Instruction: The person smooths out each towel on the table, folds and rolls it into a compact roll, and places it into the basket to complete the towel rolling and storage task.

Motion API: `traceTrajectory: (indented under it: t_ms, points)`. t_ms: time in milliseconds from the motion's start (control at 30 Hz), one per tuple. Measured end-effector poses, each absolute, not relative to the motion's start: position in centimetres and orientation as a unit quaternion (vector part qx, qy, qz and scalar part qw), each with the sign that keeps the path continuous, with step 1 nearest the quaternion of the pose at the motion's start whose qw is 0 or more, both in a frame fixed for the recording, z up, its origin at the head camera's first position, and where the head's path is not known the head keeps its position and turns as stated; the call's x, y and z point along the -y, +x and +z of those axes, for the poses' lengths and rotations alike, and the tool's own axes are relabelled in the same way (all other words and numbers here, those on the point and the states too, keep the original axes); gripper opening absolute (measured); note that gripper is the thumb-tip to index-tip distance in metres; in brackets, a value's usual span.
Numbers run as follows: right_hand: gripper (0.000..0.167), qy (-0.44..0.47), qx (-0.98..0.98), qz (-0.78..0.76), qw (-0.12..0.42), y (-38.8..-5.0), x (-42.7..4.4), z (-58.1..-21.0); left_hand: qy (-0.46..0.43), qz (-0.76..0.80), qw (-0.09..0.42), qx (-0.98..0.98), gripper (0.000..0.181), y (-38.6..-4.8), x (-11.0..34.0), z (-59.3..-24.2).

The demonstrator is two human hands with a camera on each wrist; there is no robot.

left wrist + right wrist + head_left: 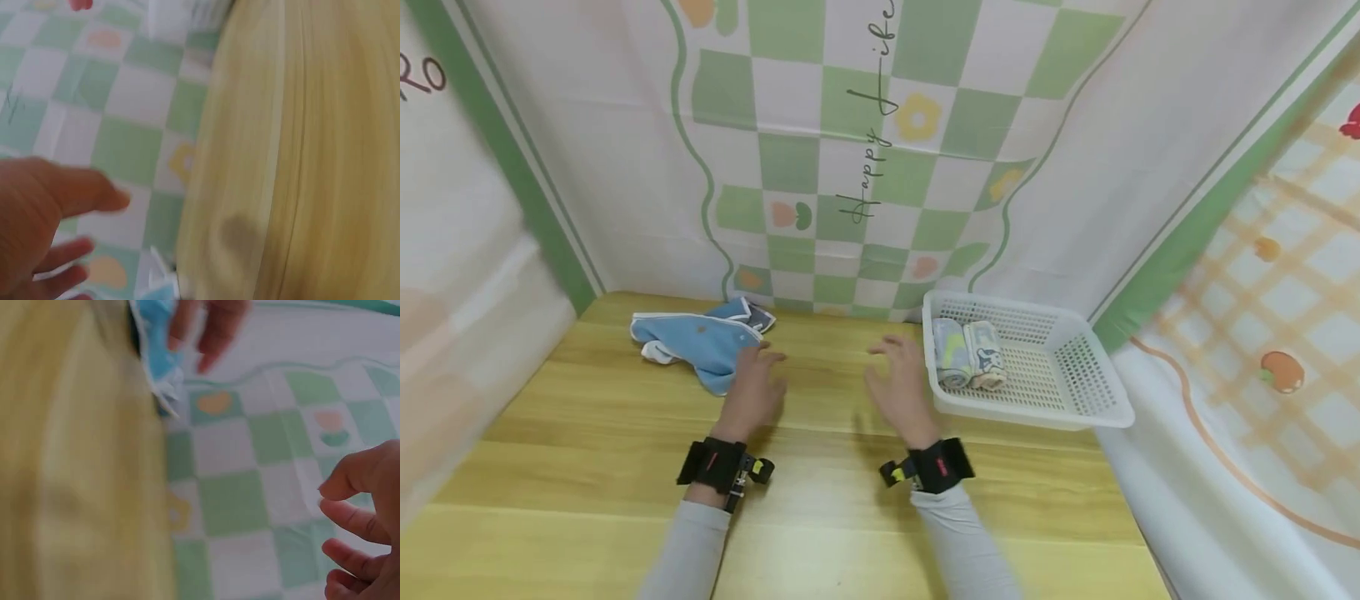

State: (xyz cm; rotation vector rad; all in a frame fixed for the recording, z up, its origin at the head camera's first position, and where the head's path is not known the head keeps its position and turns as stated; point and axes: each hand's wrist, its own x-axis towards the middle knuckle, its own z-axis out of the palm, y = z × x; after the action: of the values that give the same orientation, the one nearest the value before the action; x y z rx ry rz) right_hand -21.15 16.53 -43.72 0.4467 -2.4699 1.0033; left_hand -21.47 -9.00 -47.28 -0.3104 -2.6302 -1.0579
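My left hand (751, 392) hovers at the right edge of a crumpled blue cloth (703, 342) with white trim, its fingers spread loosely and holding nothing. Whether it touches the cloth cannot be told. Over the table's middle, left of a white plastic basket (1033, 408), hangs my right hand (901, 387); its fingers are loosely bent and nothing is between them. Inside the basket, at its left end, two rolled cloths (952, 354) lie side by side. The right wrist view shows part of the blue cloth (156, 344) beside the left hand's fingers.
The wooden table (820, 517) ends at a hanging curtain (865, 150) with a green and white check. More printed fabric (1277, 333) hangs on the right, and a white sheet (460, 250) on the left. The basket stands near the table's right back corner.
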Motion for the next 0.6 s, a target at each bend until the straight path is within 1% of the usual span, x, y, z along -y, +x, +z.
traceTrajectory:
  t_ms: [67, 133, 200, 300, 367, 500, 533, 600]
  points:
    - [0.03, 0.175, 0.897, 0.366, 0.176, -21.0, -14.5, -45.3, -0.055, -0.366, 0.181, 0.911, 0.041, -21.6, 10.2, -47.4]
    - [0.031, 0.194, 0.899, 0.371, 0.13, -20.8, -12.9, -46.7, -0.004, -0.363, 0.207, 0.908, 0.047, -21.7, 11.4, -47.7]
    - [0.034, 0.209, 0.897, 0.379, 0.09, -20.6, -11.9, -47.9, 0.032, -0.361, 0.204, 0.909, 0.055, -21.7, 12.3, -48.2]
    - [0.041, 0.236, 0.891, 0.384, 0.046, -20.4, -10.9, -49.2, 0.049, -0.353, 0.174, 0.918, 0.061, -21.7, 13.4, -48.8]
    - [0.048, 0.252, 0.888, 0.384, 0.032, -20.3, -10.5, -49.7, 0.039, -0.348, 0.161, 0.923, 0.053, -21.6, 13.8, -49.1]
    - [0.058, 0.27, 0.883, 0.384, 0.02, -20.3, -9.9, -50.0, -0.001, -0.352, 0.158, 0.923, 0.013, -21.6, 13.8, -48.7]
    - [0.059, 0.272, 0.882, 0.385, 0.02, -20.4, -9.7, -50.0, -0.017, -0.352, 0.155, 0.923, 0.011, -21.6, 13.6, -48.4]
    - [0.06, 0.274, 0.881, 0.386, 0.019, -20.4, -9.5, -49.9, -0.047, -0.356, 0.143, 0.922, 0.022, -21.6, 12.8, -47.9]
